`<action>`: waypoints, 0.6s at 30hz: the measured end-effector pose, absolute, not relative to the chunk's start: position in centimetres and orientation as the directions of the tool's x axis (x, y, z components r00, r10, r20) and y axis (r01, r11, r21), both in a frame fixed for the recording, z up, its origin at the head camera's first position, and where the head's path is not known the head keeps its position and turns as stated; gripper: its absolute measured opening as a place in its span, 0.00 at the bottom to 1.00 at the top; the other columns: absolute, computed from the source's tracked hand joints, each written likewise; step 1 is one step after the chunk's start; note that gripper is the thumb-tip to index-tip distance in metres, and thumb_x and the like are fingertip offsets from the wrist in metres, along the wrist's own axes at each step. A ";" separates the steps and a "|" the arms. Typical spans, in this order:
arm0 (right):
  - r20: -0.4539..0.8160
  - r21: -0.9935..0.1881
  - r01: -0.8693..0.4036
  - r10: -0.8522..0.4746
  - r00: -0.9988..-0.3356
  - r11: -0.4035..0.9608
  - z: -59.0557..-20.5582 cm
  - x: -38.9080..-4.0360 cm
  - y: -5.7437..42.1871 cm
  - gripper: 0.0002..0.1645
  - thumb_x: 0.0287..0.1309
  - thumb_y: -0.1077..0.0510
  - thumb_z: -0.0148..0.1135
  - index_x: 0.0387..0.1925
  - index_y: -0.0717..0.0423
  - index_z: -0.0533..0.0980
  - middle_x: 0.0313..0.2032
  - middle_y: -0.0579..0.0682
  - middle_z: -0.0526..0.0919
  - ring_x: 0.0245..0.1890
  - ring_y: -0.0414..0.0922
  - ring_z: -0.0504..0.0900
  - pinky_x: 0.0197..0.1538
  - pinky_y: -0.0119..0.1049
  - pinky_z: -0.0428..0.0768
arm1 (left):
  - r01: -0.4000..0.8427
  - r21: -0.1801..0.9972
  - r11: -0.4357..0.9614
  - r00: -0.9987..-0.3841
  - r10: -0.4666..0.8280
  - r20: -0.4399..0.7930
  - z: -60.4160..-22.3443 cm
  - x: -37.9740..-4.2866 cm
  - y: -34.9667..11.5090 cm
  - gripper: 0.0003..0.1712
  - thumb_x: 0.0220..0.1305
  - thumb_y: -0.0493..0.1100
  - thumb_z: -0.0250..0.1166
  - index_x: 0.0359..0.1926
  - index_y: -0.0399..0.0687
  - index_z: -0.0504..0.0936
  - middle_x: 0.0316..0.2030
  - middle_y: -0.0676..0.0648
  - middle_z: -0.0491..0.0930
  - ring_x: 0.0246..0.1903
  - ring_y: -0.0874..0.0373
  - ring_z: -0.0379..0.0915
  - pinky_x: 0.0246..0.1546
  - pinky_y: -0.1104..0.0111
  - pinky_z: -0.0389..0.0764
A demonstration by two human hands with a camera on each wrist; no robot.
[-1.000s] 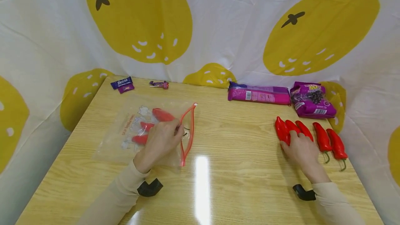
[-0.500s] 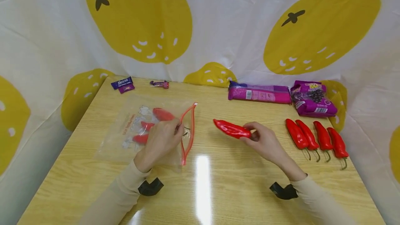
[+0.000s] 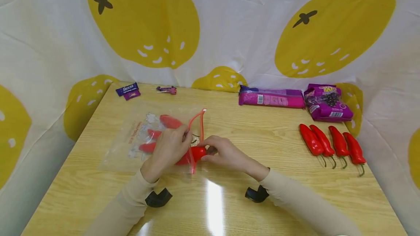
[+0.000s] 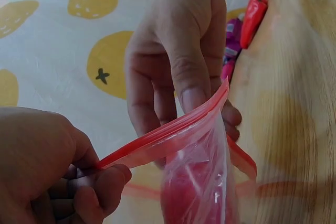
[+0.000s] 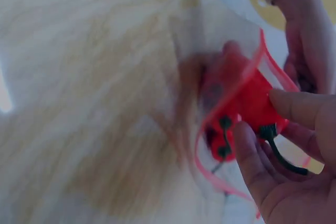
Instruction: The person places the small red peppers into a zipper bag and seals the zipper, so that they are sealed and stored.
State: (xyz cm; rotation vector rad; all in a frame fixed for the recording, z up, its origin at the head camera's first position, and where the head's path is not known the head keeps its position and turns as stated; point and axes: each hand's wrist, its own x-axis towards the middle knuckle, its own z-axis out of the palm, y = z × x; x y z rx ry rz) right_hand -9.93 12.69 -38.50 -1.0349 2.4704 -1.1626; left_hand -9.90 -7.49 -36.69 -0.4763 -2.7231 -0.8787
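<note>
Left hand (image 3: 170,145), back upward, pinches the red zip rim (image 3: 202,128) of a clear bag (image 3: 118,157). Right hand (image 3: 226,152) reaches across, thumb and fingers gripping the stem end of a red pepper (image 3: 198,153). That pepper sits partway through the bag's mouth, tip inside, stem out. On my feed I count three peppers (image 3: 170,121) already in the bag, near reddish print I can't read. Four loose peppers (image 3: 311,141) lie at right on the wooden table (image 3: 262,126), stems toward the near side.

Farther back, labels: dark blue wrapper (image 3: 127,89), "Белла"; small purple wrapper (image 3: 132,95) against it, print illegible; lollipop (image 3: 166,90) to their right. Long pink-purple packet (image 3: 282,98) carries a barcode; beside it, purple pack (image 3: 328,103) shows "100" and dark berries. Behind all, white cloth (image 3: 226,28) with yellow fruit.

Against the half-second-old frame: right hand and its pepper have moved from over bare wood to the bag; left hand keeps its pinch; loose four unchanged.
</note>
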 end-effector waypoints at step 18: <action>0.071 -0.729 -0.506 -0.684 -0.726 0.462 -40.6 -11.3 7.6 0.05 0.49 0.66 0.59 0.29 0.56 0.79 0.24 0.43 0.80 0.25 0.32 0.72 0.30 0.24 0.72 | 0.406 0.531 0.744 -0.898 0.217 0.383 -36.7 -10.1 -7.8 0.14 0.59 0.38 0.56 0.18 0.48 0.68 0.10 0.55 0.59 0.10 0.65 0.54 0.10 0.73 0.55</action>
